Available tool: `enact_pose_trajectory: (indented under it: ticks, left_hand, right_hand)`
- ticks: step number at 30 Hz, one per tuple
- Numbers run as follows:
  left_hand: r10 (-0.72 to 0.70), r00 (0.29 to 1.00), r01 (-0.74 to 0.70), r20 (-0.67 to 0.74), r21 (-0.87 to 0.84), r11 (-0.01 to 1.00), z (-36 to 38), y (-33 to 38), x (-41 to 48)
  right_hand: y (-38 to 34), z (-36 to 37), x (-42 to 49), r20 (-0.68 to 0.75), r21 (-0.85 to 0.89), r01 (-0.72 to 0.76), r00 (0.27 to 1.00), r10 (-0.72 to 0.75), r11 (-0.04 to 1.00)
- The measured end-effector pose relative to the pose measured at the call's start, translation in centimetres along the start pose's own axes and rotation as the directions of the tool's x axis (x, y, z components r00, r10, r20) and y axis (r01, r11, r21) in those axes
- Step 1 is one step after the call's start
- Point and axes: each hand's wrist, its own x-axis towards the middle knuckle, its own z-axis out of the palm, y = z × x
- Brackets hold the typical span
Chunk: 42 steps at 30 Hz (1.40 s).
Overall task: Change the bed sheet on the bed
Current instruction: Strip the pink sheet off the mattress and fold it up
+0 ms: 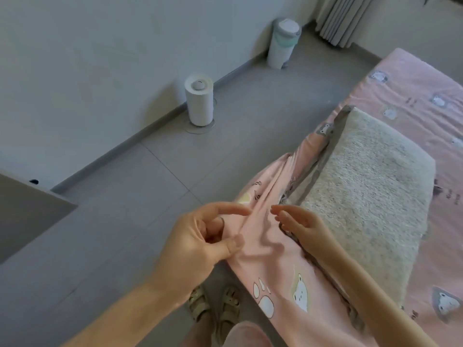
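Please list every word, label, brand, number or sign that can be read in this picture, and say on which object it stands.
No text here can be read.
Pink sheet: the small dark marks printed on it may be words, but they are too blurred to read.
White cylinder on the floor: no label shows.
Bin by the wall: no label shows.

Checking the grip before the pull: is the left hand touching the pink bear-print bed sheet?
Touching. The head view shows the left hand pinching a fold of the pink bear-print bed sheet between thumb and curled fingers, with creases fanning out from there.
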Motion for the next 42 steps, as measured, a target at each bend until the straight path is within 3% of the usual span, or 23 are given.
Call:
enact_pose_trajectory:
  ticks: [2, 4, 6, 9, 16, 21, 31, 36, 42]
  left_hand:
    - [0.062, 0.998, -0.06, -0.005, 0.136, 0.989, 1.0, 1.2, 0.4]
    - [0.041, 0.999, -0.043, 0.015, 0.394, 0.918, 1.1, 1.4, 2.0]
    - [-0.093, 0.995, 0.044, 0.043, 0.639, 0.768, 0.6, 1.2, 4.3]
    - [-0.267, 0.964, 0.163, -0.006, 0.807, 0.568, -0.6, 0.9, 7.1]
    - [-0.254, 0.965, 0.196, -0.059, 0.808, 0.556, -5.0, 3.3, 13.0]
    - [-0.221, 0.975, 0.121, 0.016, 0.794, 0.596, -9.7, 6.4, 18.3]
    - [-0.195, 0.963, -0.072, 0.187, 0.873, 0.483, -19.4, 13.0, 30.6]
    - [-0.164, 0.957, -0.133, 0.241, 0.861, 0.491, -17.9, 13.3, 39.4]
    - [-0.191, 0.894, -0.265, 0.404, 0.823, 0.502, -9.1, 14.1, 51.2]
  right_hand:
    - [-1.3, -1.5, -0.4, 0.062, 0.034, 0.03, 0.998, -0.032, 0.999]
    - [-2.0, -2.7, -0.4, 0.093, 0.015, 0.027, 0.995, -0.029, 1.0]
    - [-1.9, -3.7, 0.1, 0.066, -0.058, 0.022, 0.998, -0.018, 0.998]
    - [-1.6, -4.9, 1.5, 0.003, -0.16, 0.011, 1.0, -0.01, 0.987]
    - [-3.7, -4.3, 6.7, -0.085, -0.219, 0.008, 0.996, -0.027, 0.976]
    - [-6.8, -1.5, 13.5, -0.179, -0.217, -0.048, 0.984, 0.009, 0.975]
    - [-13.4, 4.8, 28.2, -0.396, -0.096, -0.248, 0.898, 0.191, 0.964]
    - [-14.0, 2.7, 31.3, -0.455, -0.062, -0.314, 0.854, 0.253, 0.947]
    - [-11.9, -6.0, 34.7, -0.581, 0.047, -0.342, 0.755, 0.304, 0.938]
